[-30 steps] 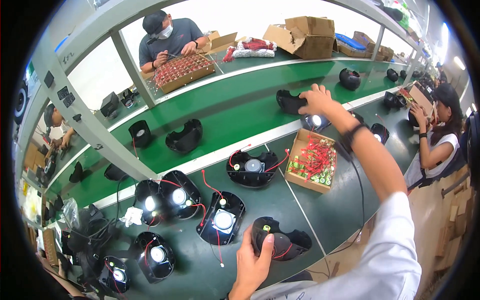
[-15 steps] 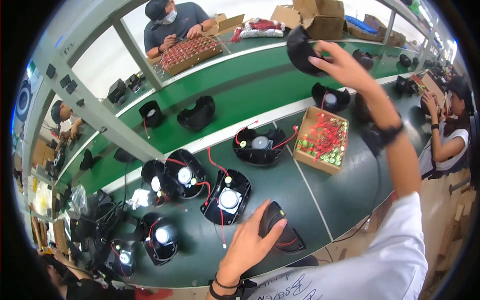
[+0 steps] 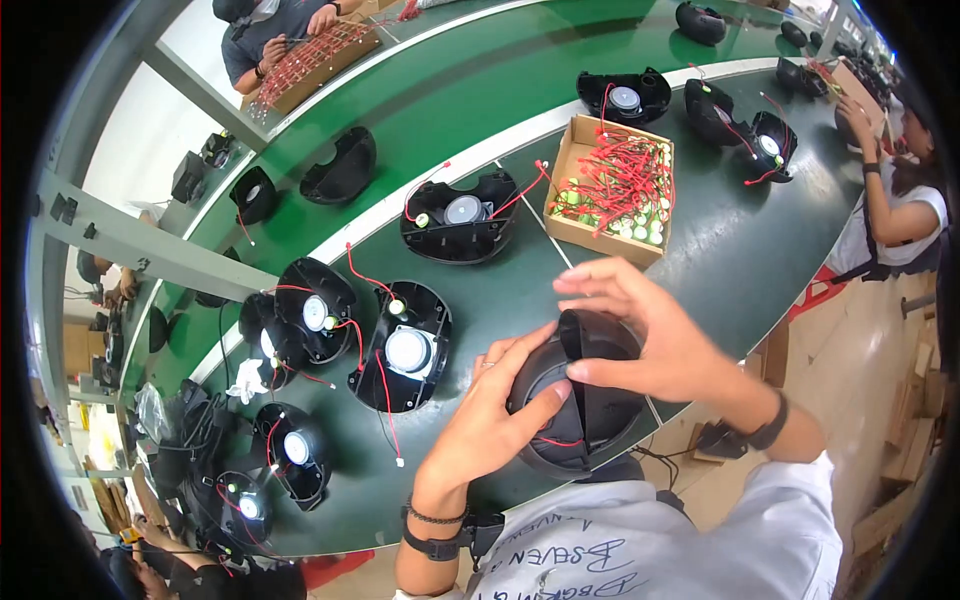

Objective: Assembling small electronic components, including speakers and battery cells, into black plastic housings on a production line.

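Note:
Two black, curved plastic shell halves are side by side at the bench's near edge, a narrow gap between them. My left hand [image 3: 492, 410] grips the left shell half [image 3: 545, 458], thumb on top; a thin red wire shows inside it. My right hand [image 3: 655, 340] is closed on the right shell half [image 3: 612, 405], thumb near the seam. Left of my hands lies an open black speaker housing [image 3: 432, 335] with a round white speaker, a green-ended cell and red wires. Another open speaker housing [image 3: 460, 240] lies farther back.
A cardboard box [image 3: 600, 240] of green cells with red wires stands behind my right hand. More speaker housings [image 3: 318, 275] lie leftward. Beyond the bench runs a green conveyor [image 3: 470, 95] carrying a black shell [image 3: 340, 165]. A co-worker [image 3: 900, 190] sits at right; another works across the conveyor.
My right hand has come down from over the conveyor with a black shell half and set it against the one under my left hand. The view has shifted.

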Demonstrator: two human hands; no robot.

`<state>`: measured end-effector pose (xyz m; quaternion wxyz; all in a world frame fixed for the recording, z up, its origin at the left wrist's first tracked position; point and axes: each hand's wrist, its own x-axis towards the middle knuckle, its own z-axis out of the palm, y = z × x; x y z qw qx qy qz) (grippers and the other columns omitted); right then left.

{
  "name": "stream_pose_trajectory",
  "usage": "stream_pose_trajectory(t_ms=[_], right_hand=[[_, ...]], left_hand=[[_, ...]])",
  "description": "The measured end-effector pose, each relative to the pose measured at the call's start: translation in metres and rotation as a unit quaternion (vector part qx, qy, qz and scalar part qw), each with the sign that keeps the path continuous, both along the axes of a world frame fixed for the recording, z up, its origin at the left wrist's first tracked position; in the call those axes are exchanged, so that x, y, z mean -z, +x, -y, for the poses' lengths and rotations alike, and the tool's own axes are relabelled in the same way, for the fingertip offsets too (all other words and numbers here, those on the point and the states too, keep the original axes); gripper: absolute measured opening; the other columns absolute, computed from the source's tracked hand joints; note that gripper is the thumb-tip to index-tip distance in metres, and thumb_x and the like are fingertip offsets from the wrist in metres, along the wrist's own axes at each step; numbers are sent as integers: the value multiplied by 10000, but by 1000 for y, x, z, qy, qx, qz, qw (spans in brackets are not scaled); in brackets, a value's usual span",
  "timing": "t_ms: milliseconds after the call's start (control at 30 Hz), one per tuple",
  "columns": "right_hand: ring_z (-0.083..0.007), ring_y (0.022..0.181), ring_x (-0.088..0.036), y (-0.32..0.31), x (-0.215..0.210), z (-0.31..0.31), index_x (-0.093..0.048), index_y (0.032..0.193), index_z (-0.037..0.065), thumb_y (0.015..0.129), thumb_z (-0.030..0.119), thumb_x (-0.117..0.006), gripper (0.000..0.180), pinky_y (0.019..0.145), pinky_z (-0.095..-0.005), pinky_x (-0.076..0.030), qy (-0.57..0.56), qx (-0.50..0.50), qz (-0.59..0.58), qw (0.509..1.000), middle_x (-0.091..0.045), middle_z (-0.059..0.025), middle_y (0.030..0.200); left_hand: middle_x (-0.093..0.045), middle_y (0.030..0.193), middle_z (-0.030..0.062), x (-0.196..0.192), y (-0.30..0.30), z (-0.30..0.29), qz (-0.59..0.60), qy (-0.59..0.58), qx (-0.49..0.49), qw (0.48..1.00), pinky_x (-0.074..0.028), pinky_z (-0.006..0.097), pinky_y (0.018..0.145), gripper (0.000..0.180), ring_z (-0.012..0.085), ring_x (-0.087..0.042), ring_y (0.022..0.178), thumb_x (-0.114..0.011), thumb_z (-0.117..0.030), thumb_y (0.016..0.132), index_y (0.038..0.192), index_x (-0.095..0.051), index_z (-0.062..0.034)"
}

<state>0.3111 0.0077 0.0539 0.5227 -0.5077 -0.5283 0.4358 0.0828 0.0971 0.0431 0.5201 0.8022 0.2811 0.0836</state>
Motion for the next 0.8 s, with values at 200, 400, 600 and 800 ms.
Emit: stream_pose_trajectory(t_ms=[200,400,600,800], right_hand=[[-186,1246,-670,-27,13,26,-657,1305,-22,930,56,-811,413,1099,-346,-517,-39,126,-105,986,-700,-143,1313],[-196,1132,-699,-35,2,16,-619,1312,-53,1019,98,-732,348,1010,-348,-548,-57,107,-62,991,-705,-146,1204],[-127,1043,-655,-27,15,22,-572,1137,-15,1087,129,-634,165,946,-308,-525,-83,142,-142,976,-677,-116,1176],[-92,1034,-640,-32,19,22,-616,1101,-17,1060,123,-681,160,911,-278,-521,-57,138,-134,980,-690,-110,1166]], left_hand=[[-534,1559,171,5,7,12,156,-225,-82,958,-412,386,1191,654,264,-531,1434,-668,37,957,1580,-477,-21],[-591,1496,157,2,9,9,153,-280,-67,945,-389,364,1200,622,225,-547,1404,-640,61,940,1545,-500,17],[-623,1439,120,0,9,7,137,-277,-59,949,-447,339,1131,578,199,-602,1307,-664,79,932,1495,-575,-18],[-594,1451,141,0,8,7,142,-254,-68,954,-426,361,1154,583,249,-583,1346,-675,87,909,1478,-604,-22]])
